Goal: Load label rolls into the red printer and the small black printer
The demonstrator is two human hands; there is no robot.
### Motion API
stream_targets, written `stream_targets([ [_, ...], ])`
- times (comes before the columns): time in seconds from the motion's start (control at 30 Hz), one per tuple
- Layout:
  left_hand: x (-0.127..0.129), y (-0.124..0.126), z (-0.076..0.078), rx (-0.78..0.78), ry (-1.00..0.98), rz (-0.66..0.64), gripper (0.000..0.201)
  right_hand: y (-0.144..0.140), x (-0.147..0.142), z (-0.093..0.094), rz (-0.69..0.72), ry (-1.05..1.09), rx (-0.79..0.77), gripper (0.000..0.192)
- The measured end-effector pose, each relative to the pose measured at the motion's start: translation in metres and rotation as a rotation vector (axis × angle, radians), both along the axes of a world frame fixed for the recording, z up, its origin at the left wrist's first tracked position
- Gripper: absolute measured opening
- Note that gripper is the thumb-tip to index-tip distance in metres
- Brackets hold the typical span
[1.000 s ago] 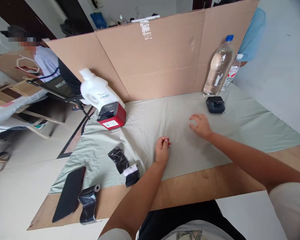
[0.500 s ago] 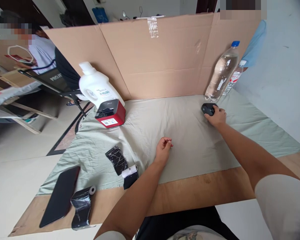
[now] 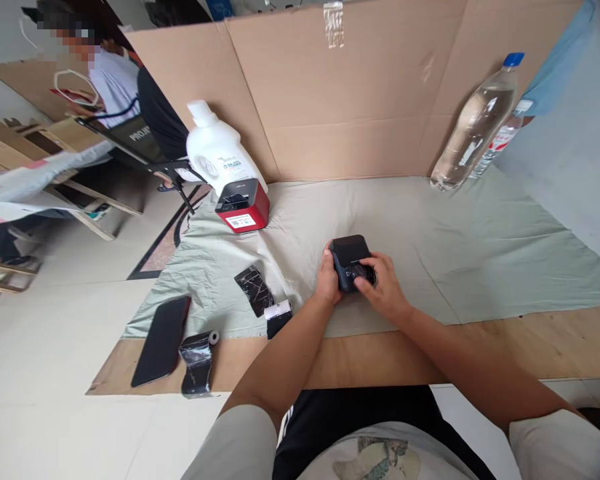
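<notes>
A small black box-shaped device (image 3: 349, 256) rests on the pale green cloth (image 3: 430, 227) in front of me. Both hands hold it. My left hand (image 3: 327, 279) grips its left side. My right hand (image 3: 381, 287) covers its near right corner, fingers on its front face. To the left lie a black-wrapped paper roll (image 3: 253, 289), a white roll with black wrap (image 3: 278, 313) and a third wrapped roll (image 3: 198, 359).
A red and black label printer (image 3: 243, 205) stands before a white jug (image 3: 220, 152) at the back left. Two clear water bottles (image 3: 475, 123) stand back right. A black phone (image 3: 162, 340) lies near the wooden table edge (image 3: 480, 347). A cardboard screen (image 3: 340, 87) lines the back. A person sits far left.
My right hand took the black device from beside the bottles and brought it to the middle of the cloth. My left hand closed on its other side. The camera tilted down.
</notes>
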State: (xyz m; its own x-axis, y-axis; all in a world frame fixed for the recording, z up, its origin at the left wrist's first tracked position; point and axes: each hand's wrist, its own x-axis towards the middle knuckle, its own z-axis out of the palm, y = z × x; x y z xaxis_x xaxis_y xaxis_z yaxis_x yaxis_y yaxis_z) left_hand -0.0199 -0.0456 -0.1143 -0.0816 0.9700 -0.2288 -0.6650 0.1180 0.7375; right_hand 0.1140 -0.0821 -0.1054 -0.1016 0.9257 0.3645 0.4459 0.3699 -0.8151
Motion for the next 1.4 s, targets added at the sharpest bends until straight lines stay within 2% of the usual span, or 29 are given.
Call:
stream_targets([
  [0.1,0.004,-0.001,-0.002,0.037,0.032,-0.047,0.047,0.02,0.01,-0.005,-0.027,0.262,-0.173,0.069],
  [0.17,0.007,-0.003,-0.003,0.044,0.053,-0.105,0.046,0.03,0.016,-0.01,0.047,0.322,-0.227,0.081],
  [0.27,0.008,-0.003,-0.004,0.026,0.045,-0.163,0.045,0.034,0.022,-0.015,0.16,0.322,-0.267,0.09],
  [0.47,0.005,0.0,-0.002,0.074,0.018,-0.267,0.041,0.035,0.027,-0.013,0.18,0.361,-0.305,0.09],
  [0.63,0.006,0.0,-0.003,0.096,0.145,-0.259,0.042,0.037,0.029,-0.013,0.191,0.334,-0.328,0.094],
  [0.73,0.004,0.001,-0.007,0.126,0.17,-0.248,0.042,0.038,0.035,-0.01,0.252,0.339,-0.379,0.104],
  [0.83,0.001,0.002,-0.011,0.085,0.168,-0.235,0.047,0.038,0.042,-0.005,0.329,0.332,-0.435,0.118],
  [0.93,0.0,0.003,-0.012,0.067,0.158,-0.253,0.054,0.038,0.045,-0.002,0.358,0.349,-0.466,0.122],
  [1.07,0.002,0.002,-0.01,0.061,0.169,-0.248,0.055,0.039,0.043,-0.004,0.348,0.416,-0.491,0.119],
  [1.23,0.005,0.002,-0.006,0.046,0.181,-0.212,0.049,0.043,0.037,-0.012,0.24,0.485,-0.462,0.104],
  [1.4,0.006,0.001,-0.006,0.049,0.185,-0.211,0.046,0.048,0.042,-0.011,0.066,0.386,-0.33,0.072],
])
